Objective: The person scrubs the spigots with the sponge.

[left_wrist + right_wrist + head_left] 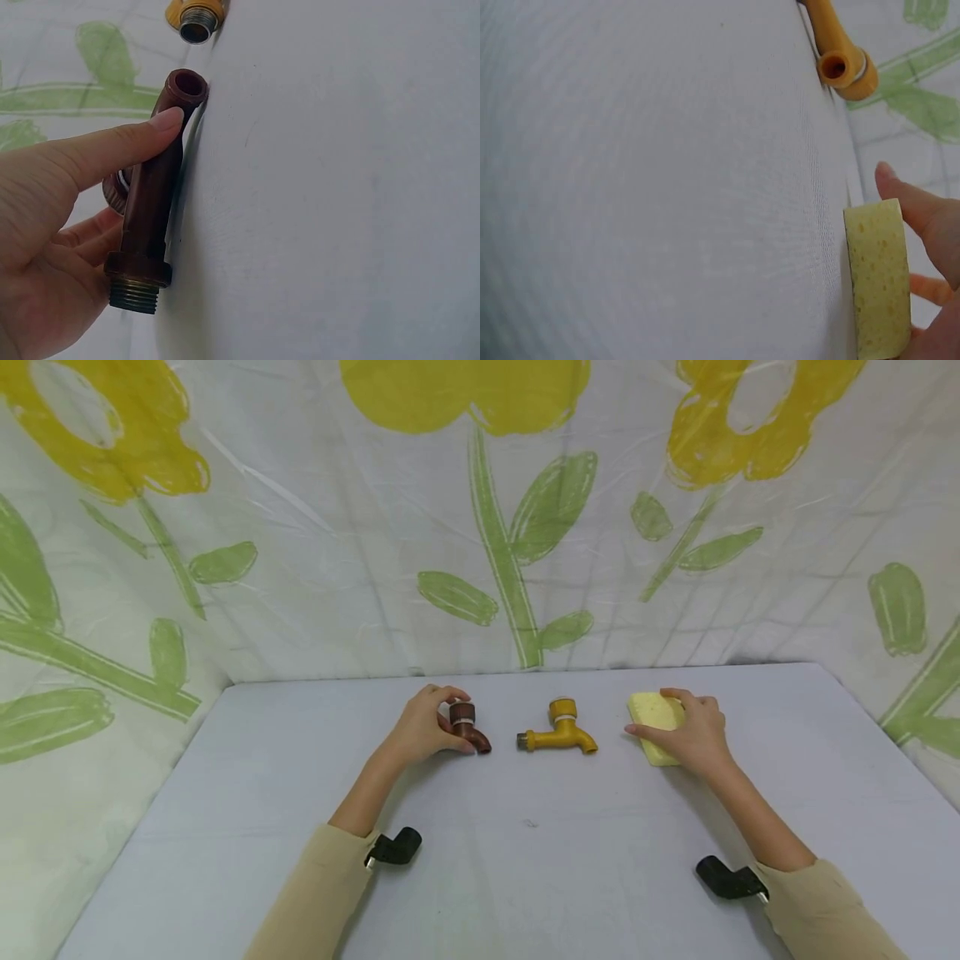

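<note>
My left hand (429, 724) holds a brown tap (464, 720) by its body, at the back of the table. In the left wrist view, the thumb lies across the pipe of the brown tap (150, 199), with fingers behind and its threaded end pointing down. A yellow tap (558, 731) sits untouched between the hands, threaded end to the left. My right hand (693, 735) grips a pale yellow sponge (657, 714), thumb at its left edge and fingers at the far side. The near side of the sponge (879, 281) shows small holes; some fingertips are hidden.
A white cloth covers the table (480, 860). Behind it hangs a white curtain (337, 568) with yellow flowers and green leaves. Black wrist cameras (401, 846) are strapped over the beige sleeves (315, 893).
</note>
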{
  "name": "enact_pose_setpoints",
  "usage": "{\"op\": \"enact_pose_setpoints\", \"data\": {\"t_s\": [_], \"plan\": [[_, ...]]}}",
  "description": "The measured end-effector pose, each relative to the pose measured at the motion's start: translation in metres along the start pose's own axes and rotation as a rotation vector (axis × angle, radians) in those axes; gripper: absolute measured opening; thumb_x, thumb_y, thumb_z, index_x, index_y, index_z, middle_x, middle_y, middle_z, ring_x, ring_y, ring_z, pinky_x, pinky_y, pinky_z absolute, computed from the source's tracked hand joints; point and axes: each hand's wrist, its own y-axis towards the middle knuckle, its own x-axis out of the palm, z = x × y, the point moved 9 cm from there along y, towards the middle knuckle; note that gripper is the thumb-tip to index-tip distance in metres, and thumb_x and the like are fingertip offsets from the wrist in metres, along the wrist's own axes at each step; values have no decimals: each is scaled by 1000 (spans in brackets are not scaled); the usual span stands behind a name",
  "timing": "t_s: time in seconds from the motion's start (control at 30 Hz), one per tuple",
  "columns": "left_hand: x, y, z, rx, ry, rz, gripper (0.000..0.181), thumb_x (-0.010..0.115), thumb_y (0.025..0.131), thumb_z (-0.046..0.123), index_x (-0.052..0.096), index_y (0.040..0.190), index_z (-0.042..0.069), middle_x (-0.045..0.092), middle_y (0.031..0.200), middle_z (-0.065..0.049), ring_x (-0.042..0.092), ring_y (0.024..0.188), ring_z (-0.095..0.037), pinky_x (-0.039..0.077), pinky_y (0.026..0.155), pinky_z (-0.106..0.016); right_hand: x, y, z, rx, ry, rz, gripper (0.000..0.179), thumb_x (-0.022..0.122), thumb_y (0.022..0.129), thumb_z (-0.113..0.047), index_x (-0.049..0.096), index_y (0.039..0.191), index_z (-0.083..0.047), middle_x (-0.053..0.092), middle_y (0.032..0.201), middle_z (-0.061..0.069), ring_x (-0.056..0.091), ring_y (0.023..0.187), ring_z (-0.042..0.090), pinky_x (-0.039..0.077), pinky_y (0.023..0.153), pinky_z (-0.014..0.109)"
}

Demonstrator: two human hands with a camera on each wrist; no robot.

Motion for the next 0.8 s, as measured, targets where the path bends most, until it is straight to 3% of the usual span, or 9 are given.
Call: {"op": "enact_pose_setpoints", "data": {"t_s": [0.27, 0.47, 0.6, 0.8], "plan": [[0, -6, 1, -6, -30, -2, 72, 97, 77, 11, 62, 139, 0, 59, 129, -21, 70, 85, -23, 61, 80, -36, -4, 0, -1, -42, -8, -2, 86, 81, 91, -41, 44, 152, 7, 41, 138, 46, 41, 125, 56, 41, 83, 45], [-2, -9, -2, -29, -68, 12, 70, 96, 76, 7, 64, 139, -1, 62, 137, -21, 73, 87, -25, 62, 80, -35, -11, -2, 2, -65, -17, -93, 84, 71, 100, -41, 36, 157, 10, 45, 140, 44, 52, 122, 56, 51, 91, 57], [-3, -11, -3, -42, -71, 14, 74, 95, 78, 9, 61, 144, 0, 60, 144, -21, 73, 94, -28, 62, 84, -38, -19, -6, 5, -72, 5, -166, 78, 59, 108, -41, 29, 160, 9, 42, 146, 44, 53, 125, 60, 51, 97, 65], [-17, -22, -2, -13, -6, 36, 62, 77, 99, 16, 52, 153, 0, 53, 155, -22, 65, 124, -42, 59, 100, -50, -39, -11, 6, -159, 11, -171, 56, 35, 117, -29, 34, 159, 9, 42, 153, 42, 48, 131, 64, 53, 95, 67]]}}
